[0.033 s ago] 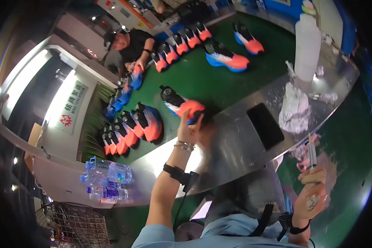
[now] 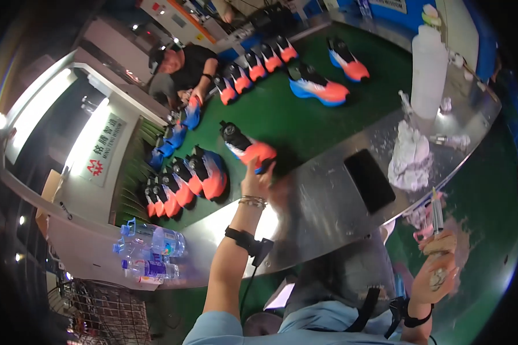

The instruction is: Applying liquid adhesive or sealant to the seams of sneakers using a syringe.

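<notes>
My left hand (image 2: 257,179) grips the toe end of a running shoe (image 2: 248,150) with a coral toe, black collar and blue sole. It holds the shoe over the near edge of the green belt (image 2: 305,129), heel pointing away. In my right hand (image 2: 437,267), at the lower right, is a slim syringe (image 2: 437,217) with its pale tip pointing up; the fingers are wrapped round its lower end. A crumpled white cloth (image 2: 409,158) lies on the metal ledge (image 2: 322,201) beyond the syringe.
Several matching shoes (image 2: 213,175) stand at the left, with another row (image 2: 256,66) at the back. A black phone (image 2: 369,179), a white bottle (image 2: 429,75) and plastic water bottles (image 2: 161,238) are along the ledge. Across the belt a person (image 2: 184,69) handles a shoe.
My left hand and the shoe in it have shifted slightly left. The right hand keeps its hold on the syringe, and the whole view has moved a little.
</notes>
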